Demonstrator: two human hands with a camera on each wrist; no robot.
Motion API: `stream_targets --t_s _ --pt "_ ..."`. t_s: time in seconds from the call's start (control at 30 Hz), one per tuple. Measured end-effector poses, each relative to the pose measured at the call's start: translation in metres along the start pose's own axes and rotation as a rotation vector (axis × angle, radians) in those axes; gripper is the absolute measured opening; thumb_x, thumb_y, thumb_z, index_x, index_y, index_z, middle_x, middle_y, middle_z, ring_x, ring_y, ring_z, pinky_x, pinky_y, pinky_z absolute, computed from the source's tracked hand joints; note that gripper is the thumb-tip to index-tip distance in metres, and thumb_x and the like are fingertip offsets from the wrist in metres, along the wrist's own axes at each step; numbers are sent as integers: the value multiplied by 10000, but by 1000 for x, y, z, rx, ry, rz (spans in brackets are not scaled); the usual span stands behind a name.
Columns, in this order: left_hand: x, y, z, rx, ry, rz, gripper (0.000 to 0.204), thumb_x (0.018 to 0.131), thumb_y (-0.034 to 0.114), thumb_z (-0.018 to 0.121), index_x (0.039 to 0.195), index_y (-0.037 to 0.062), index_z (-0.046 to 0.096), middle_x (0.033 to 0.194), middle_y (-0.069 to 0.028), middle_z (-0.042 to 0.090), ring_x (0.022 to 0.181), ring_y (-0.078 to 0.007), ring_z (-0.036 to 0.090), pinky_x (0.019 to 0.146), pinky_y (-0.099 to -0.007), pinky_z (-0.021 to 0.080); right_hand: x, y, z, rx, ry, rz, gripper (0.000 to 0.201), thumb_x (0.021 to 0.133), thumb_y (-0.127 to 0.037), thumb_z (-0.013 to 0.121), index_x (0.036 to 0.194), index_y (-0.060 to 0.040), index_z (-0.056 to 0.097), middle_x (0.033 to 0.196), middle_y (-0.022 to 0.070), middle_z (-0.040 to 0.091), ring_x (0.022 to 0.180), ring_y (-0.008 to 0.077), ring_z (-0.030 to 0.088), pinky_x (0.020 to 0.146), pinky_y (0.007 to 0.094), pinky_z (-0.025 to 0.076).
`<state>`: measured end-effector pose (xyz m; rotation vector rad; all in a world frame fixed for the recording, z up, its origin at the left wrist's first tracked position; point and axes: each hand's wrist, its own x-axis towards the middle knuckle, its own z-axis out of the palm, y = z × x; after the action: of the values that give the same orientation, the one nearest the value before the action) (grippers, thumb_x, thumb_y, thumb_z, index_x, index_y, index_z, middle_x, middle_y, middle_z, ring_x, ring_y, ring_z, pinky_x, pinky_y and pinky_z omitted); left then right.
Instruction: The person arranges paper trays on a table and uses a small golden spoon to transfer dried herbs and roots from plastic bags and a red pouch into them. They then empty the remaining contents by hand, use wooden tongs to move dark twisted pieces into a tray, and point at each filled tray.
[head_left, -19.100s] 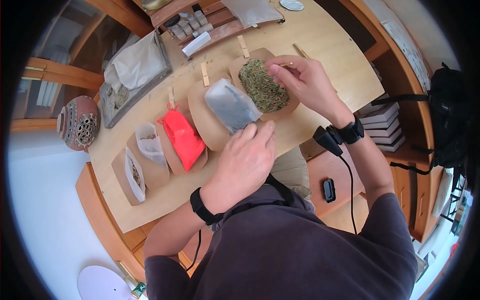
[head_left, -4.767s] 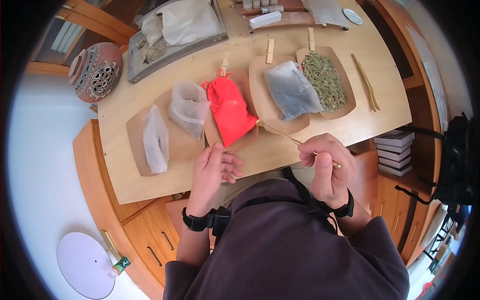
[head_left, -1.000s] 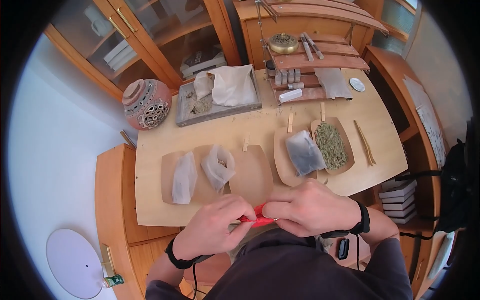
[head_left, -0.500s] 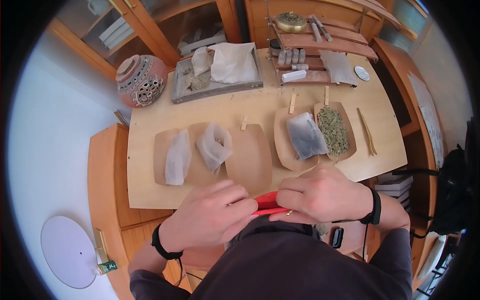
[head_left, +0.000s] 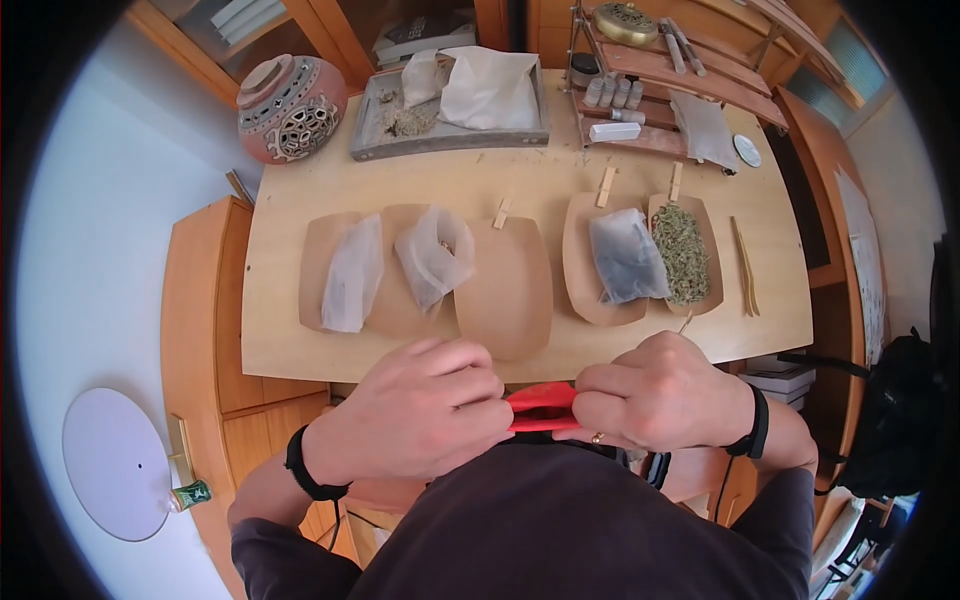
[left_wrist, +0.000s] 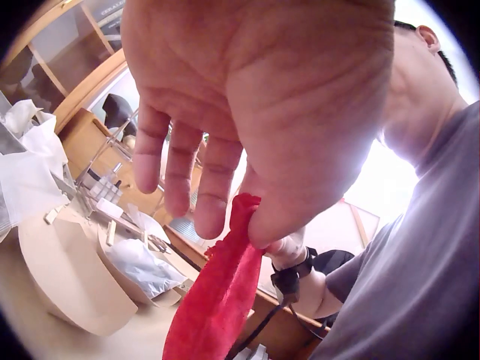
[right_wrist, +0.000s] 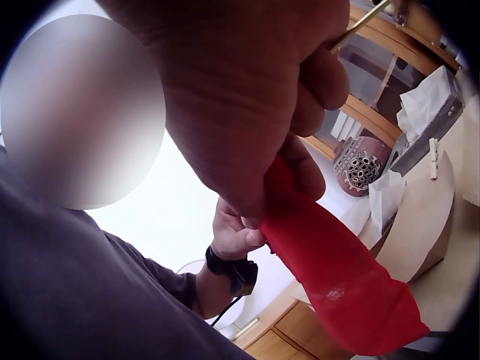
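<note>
Green can (head_left: 190, 495): eight o'clock (markings too small to read, folks).
Left hand (head_left: 415, 405): seven o'clock, pinching one edge!
Red pouch (head_left: 543, 397): five o'clock, mouth parted between them.
Right hand (head_left: 655, 392): four o'clock, pinching the other, golden rod (right_wrist: 361, 25) too!

Bright glare — dark, warped edges

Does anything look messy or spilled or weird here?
Two small things. At the back, dry plant bits lie scattered in the grey tray, which looks messy. And the red pouch, held by the left hand and right hand, has a pale patch; I can't tell whether it's dirt.
</note>
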<state>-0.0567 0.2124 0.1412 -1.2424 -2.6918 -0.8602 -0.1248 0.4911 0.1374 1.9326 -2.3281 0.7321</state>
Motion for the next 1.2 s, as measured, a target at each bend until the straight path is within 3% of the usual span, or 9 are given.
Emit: stream_targets --t_s 0.27,0.37,0.47,0.57,0.73,0.8,0.93,1.03,1.2 --pt "12 4 18 -84 126 -64 244 815 225 829 825 104 617 891 -27 628 796 -222 643 667 -364 512 16 -1 4 138 185 14 304 899 -326 796 840 -113 587 751 22 565 527 206 591 434 362 430" --pt "3 -5 10 37 69 -54 281 796 232 836 778 100 589 870 -18 626 775 -215 642 636 -363 510 13 3 -2 77 175 25 389 843 -295 883 756 -103 556 786 22 624 499 186 568 421 332 424" --pt "-4 -8 17 51 53 -40 305 773 237 843 741 103 570 847 -15 618 729 -215 634 594 -362 503 7 3 4 61 128 60 370 817 -315 902 807 -99 601 800 25 634 531 203 585 448 341 452" --pt "-8 -12 25 -40 108 -102 295 800 216 849 743 103 582 830 -28 601 683 -224 612 563 -368 484 -2 5 17 103 190 153 368 826 -340 911 941 -86 669 791 6 613 531 149 559 462 298 415" --pt "-3 -6 17 -175 302 -251 199 881 148 824 820 62 655 841 -57 610 657 -245 580 569 -357 462 -21 -1 27 652 477 631 649 858 -410 893 1312 -55 594 884 5 588 551 15 400 504 193 284" --pt "3 -6 20 -261 435 -290 168 917 136 803 873 33 677 871 -82 626 689 -254 592 614 -353 473 -29 -1 21 794 539 823 661 893 -339 869 1390 -43 548 959 -11 589 800 23 489 592 186 343" --pt "14 -12 38 -606 657 -343 172 983 144 753 980 -13 681 982 -137 660 832 -272 627 774 -351 499 -52 12 45 1053 597 990 709 1001 -548 694 1437 -15 526 1033 15 665 622 -4 404 527 174 268" --pt "30 -17 55 -729 711 -274 168 1020 144 713 1047 -16 672 1069 -151 667 955 -280 623 893 -353 490 -52 11 61 1276 624 1033 702 1018 -555 673 1441 -12 538 1069 30 689 532 -7 312 483 192 216" --pt "37 -21 66 -719 599 -208 165 1036 143 695 1091 -13 690 1069 -137 665 956 -269 618 889 -356 493 -58 27 83 1653 779 1021 446 1113 -479 544 1271 -67 616 873 -38 626 510 3 286 463 218 182"
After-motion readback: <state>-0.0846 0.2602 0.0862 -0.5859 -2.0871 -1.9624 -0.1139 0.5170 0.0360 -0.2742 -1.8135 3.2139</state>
